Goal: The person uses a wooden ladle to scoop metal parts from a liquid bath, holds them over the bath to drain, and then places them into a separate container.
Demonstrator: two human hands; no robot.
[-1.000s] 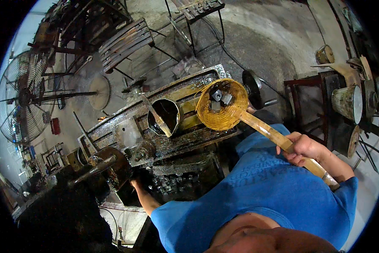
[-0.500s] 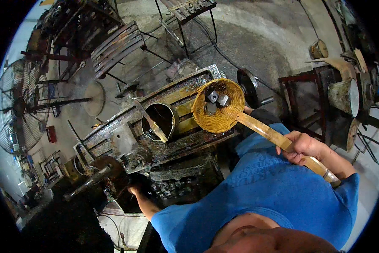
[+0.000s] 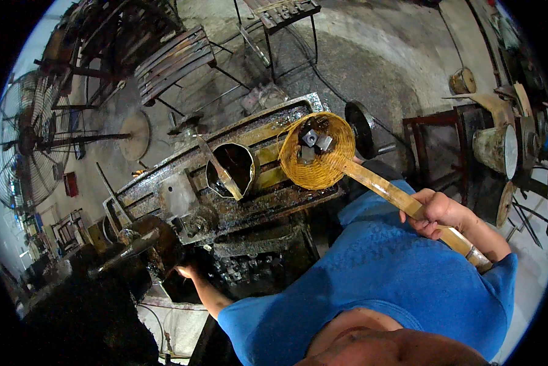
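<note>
Yellow wicker in the head view: the basket (image 3: 320, 175), right of the pot (image 3: 254, 173), looks light and springy, its metal blocks (image 3: 324, 143) heavier; the handle (image 3: 380, 186) suits gripping. The right hand (image 3: 431, 213) has fingers wrapped round it; the left hand (image 3: 188, 271) is below-left of the pot, its grip too dark to tell.

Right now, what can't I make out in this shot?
All in the head view:
What the left hand touches: lost in dark shadow beside the machine.
Part of the wooden handle inside the right hand: covered by its grip.
Anything beneath the metal blocks: hidden by them.
Depths of the round pot: too dark.
Number of small metal pieces: too small and dim.
Top-centre rack: cut off by the top edge.
</note>
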